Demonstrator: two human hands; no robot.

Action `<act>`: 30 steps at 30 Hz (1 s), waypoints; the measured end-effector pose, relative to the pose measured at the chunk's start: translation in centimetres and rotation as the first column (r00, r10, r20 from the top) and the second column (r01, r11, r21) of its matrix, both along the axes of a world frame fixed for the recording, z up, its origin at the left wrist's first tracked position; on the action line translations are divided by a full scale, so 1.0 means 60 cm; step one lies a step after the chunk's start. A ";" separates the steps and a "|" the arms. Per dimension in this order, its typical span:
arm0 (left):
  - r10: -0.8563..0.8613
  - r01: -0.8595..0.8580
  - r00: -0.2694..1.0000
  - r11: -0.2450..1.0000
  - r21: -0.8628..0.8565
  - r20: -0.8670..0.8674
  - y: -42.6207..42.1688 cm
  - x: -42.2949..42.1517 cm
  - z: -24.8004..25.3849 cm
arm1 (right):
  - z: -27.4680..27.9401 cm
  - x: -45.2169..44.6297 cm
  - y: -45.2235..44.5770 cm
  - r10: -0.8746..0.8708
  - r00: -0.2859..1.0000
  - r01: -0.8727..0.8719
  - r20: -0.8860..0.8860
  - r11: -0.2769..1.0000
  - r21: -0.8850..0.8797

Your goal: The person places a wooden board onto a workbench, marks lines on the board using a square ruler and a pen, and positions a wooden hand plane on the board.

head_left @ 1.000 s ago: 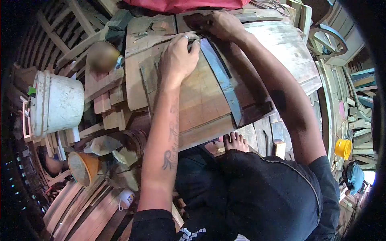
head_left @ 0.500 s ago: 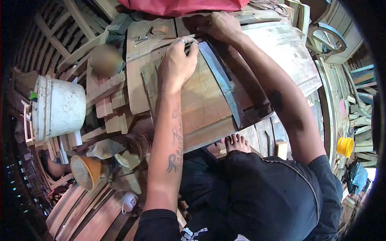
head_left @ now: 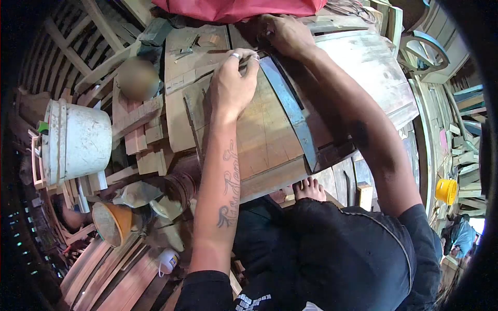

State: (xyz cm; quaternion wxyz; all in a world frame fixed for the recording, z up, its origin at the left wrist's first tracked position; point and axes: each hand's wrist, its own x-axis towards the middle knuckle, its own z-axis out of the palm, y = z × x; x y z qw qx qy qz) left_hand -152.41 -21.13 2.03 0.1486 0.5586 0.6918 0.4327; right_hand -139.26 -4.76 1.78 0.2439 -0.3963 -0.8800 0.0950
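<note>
A wooden board point(head_left: 259, 124) marked with thin pencil-like lines lies in front of me on the bench. Along its right side runs a long bluish metal strip point(head_left: 288, 106), with a narrow dark strip point(head_left: 286, 83) beside it. My left hand point(head_left: 234, 85), wearing rings, is closed near the strip's far end, thumb and fingers together; what they pinch is hidden. Farther back, my right hand point(head_left: 285, 36) is closed in the shadow below the red cloth. Its fingertips are dark, and what they grip does not show clearly.
A red cloth point(head_left: 238, 9) covers the back of the bench. Small wood bits point(head_left: 208, 40) lie at the back left. A white bucket point(head_left: 83, 140) and an orange-rimmed container point(head_left: 112, 224) stand at left. A pale plank point(head_left: 368, 78) lies right; a yellow tub point(head_left: 445, 192) is beyond.
The view has shifted slightly. My right hand's fingers have curled in a little more; my left hand stays at the strip's far end.
</note>
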 end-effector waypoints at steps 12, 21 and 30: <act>-0.113 0.083 0.991 0.941 0.327 0.072 -0.001 -0.016 -0.006 | 0.051 0.057 -0.090 0.234 0.877 -0.194 -0.420 0.971 0.137; -0.216 0.188 0.973 0.945 0.266 0.080 -0.018 0.003 0.004 | 0.041 0.091 -0.108 0.315 0.888 -0.276 -0.336 0.948 0.159; -0.191 0.156 0.944 0.977 0.147 0.268 -0.021 0.005 0.006 | -0.013 0.204 0.129 0.054 0.998 -0.045 -0.021 0.948 0.316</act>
